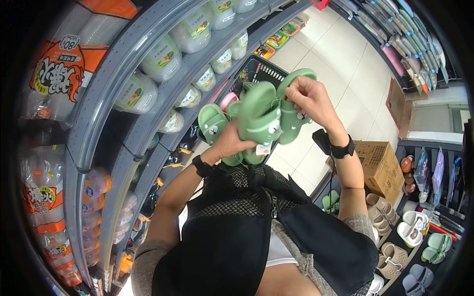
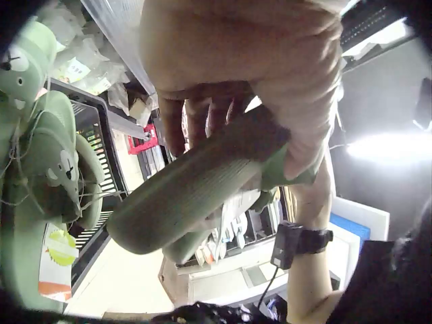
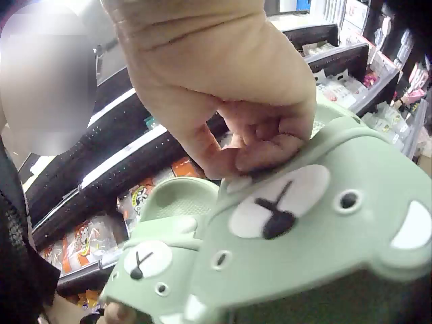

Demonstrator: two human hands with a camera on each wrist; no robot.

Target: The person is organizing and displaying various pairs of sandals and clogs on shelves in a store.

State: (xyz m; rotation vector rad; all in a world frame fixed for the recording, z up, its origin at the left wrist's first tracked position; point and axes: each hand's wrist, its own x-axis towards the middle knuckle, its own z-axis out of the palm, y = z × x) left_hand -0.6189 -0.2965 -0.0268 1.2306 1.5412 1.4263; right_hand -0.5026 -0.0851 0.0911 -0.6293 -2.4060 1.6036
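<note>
My left hand [image 1: 231, 141] grips a green slipper [image 1: 257, 116] with a bear face on its strap, its sole edge filling the middle of the left wrist view. A matching slipper [image 1: 293, 129] hangs close beside it, pinched by the fingers of my right hand [image 1: 312, 101]. In the right wrist view that slipper [image 3: 304, 216] is nearest, the thumb and fingertips at its strap edge. The left-held slipper [image 3: 152, 260] shows behind it. More green slippers [image 1: 212, 123] with paper tags lie to the left, over the black basket [image 1: 254, 64].
Shelves [image 1: 111, 74] of plastic bowls [image 1: 163, 56] and bagged cups run along the left. On the right stand a cardboard box [image 1: 377, 167] and a rack of clogs [image 1: 392, 259]. Pale floor tiles [image 1: 340, 64] show ahead. A pink item [image 1: 228, 101] sits by the basket.
</note>
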